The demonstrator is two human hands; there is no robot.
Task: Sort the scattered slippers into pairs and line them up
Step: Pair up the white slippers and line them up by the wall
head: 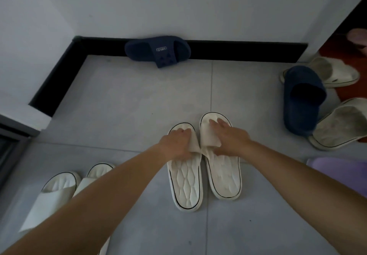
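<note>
Our left hand [175,144] grips the strap of one cream slipper [185,185], our right hand [231,138] that of its mate [224,175]. Both lie mid-floor, side by side, long axes running near to far; the mate sits slightly farther, so its heel probably needs drawing nearer.

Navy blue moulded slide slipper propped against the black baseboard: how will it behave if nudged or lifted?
The navy blue moulded slide slipper leans on its edge against the black baseboard, so a nudge will probably drop it flat. Its thick one-piece body suggests light foam that keeps shape. Its wide strap should grip easily.
</note>
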